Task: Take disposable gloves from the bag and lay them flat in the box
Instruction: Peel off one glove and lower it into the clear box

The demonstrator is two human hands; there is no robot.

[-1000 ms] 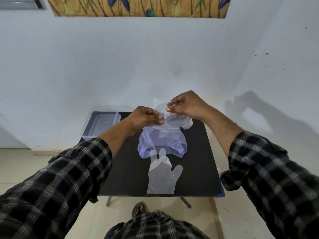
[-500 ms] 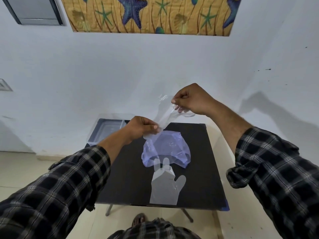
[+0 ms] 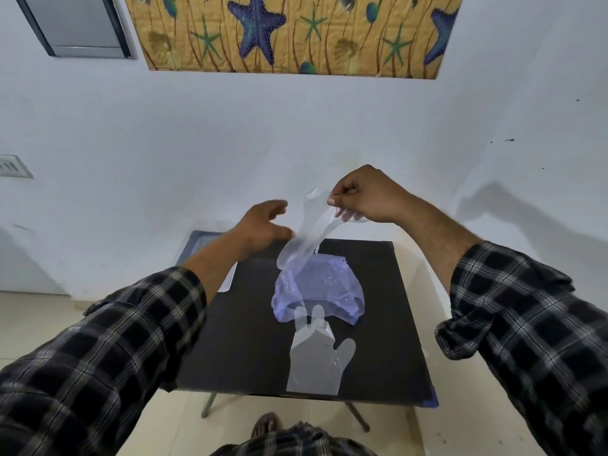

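My right hand (image 3: 365,197) pinches the top of a clear disposable glove (image 3: 306,233) that hangs in the air above the table. Beside the glove's left edge my left hand (image 3: 263,223) is blurred, its fingers spread and holding nothing. Below them a crumpled purple-tinted plastic bag (image 3: 317,291) lies on the black table (image 3: 243,340). Another clear glove (image 3: 317,360) lies flat near the table's front edge, fingers pointing at the bag. The clear plastic box (image 3: 205,240) sits at the table's far left corner, mostly hidden by my left forearm.
The table stands close to a white wall. Its metal legs (image 3: 209,404) show under the front edge, and a sandalled foot (image 3: 266,426) rests on the tiled floor below. A starfish picture (image 3: 289,31) hangs high on the wall.
My right hand has lifted the glove up and clear of the bag. My left hand has let go of the bag's mouth and opened, moving up and left.
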